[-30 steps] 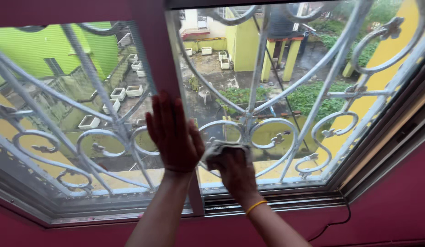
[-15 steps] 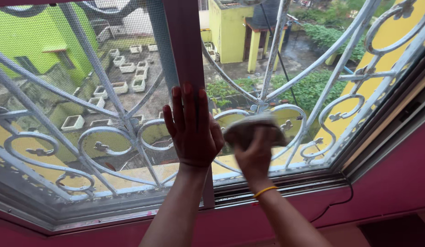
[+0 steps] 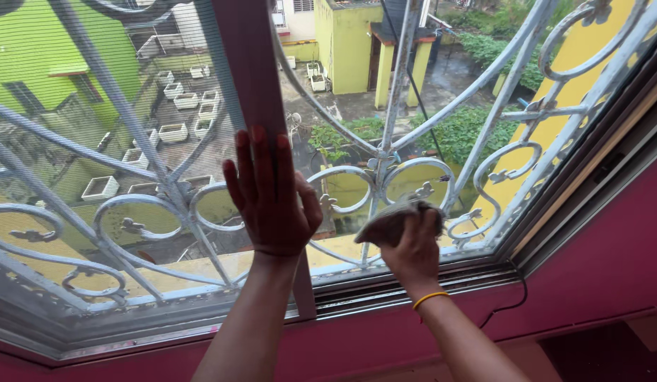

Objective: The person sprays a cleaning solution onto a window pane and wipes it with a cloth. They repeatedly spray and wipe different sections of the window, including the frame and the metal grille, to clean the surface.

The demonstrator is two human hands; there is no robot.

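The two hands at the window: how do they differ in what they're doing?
The left hand lies flat and open, fingers spread upward against the dark red window frame; the right hand is closed around a greyish cloth. The left hand holds nothing, while the right presses its cloth toward the glass by the white scrolled grille. Only the right wrist wears a yellow band. Both reach up from below toward the same window.
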